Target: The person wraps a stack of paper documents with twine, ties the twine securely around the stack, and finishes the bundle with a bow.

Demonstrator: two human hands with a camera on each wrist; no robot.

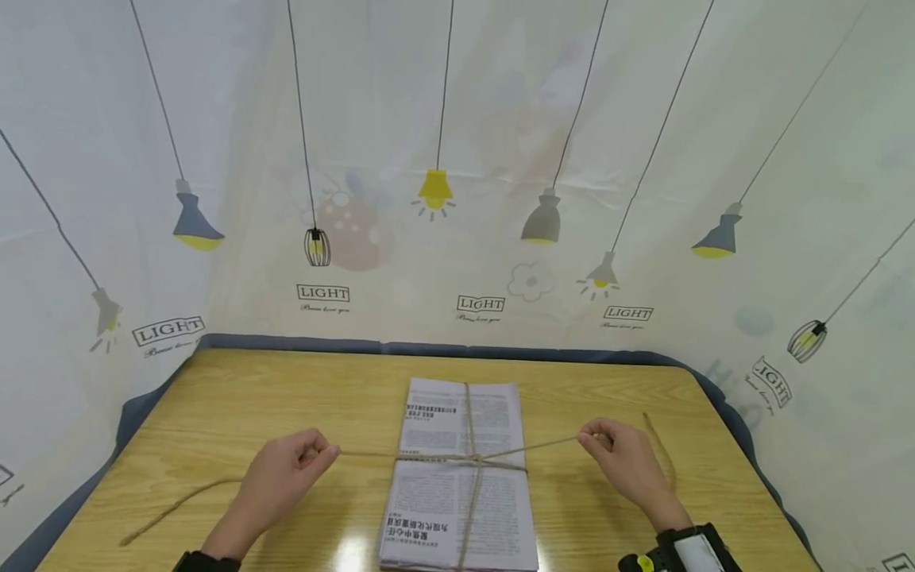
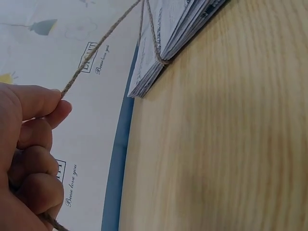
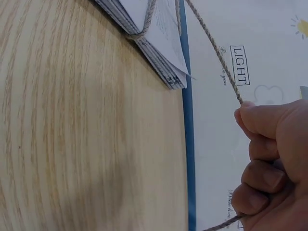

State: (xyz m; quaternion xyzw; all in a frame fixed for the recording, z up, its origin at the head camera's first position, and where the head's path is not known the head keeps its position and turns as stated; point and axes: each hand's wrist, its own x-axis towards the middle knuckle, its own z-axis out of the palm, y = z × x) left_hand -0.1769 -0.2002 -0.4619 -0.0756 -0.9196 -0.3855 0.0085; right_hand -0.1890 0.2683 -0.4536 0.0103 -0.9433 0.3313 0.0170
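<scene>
A stack of folded newspapers [image 1: 436, 500] lies on the table, wrapped lengthwise and crosswise by brown twine [image 1: 468, 500] that crosses near the middle of its top. On the left, my left hand [image 1: 289, 469] pinches one end of the twine between thumb and forefinger, and that strand runs taut to the crossing. Opposite it, my right hand [image 1: 625, 461] pinches the other strand, also stretched straight. Both wrist views show the twine [image 2: 96, 48] rising from the stack to the fingertips. Loose tails trail from below each curled hand.
The wooden table [image 1: 286, 389] has a dark blue edge [image 1: 500, 352]. Behind it hangs a pale curtain [image 1: 393, 95] printed with lamps. The left tail of twine [image 1: 171, 508] rests on the tabletop; the right tail [image 1: 661, 445] curves behind the right hand.
</scene>
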